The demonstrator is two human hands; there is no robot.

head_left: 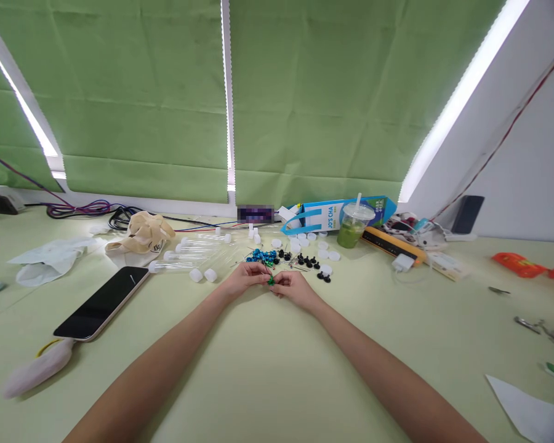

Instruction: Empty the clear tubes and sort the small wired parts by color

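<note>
Between the fingertips of both hands is a small green piece (271,280), too small to make out its kind. My left hand (247,278) pinches it from the left, fingers closed. From the right, my right hand (293,288) pinches it too, its fingers curled together. Just beyond the hands lies a heap of shiny blue pieces (261,256) with thin pins among them. Several small black pieces (308,262) are scattered to the right of the heap. White round caps (323,253) lie around and behind these.
Clear tubes with white caps (184,252) lie left of the heap. A phone (104,303) and a cloth bag (141,237) are farther left. Behind stand a lidded cup of green drink (349,231) and a blue-white bag (323,216); an orange-black bar (392,245) lies right.
</note>
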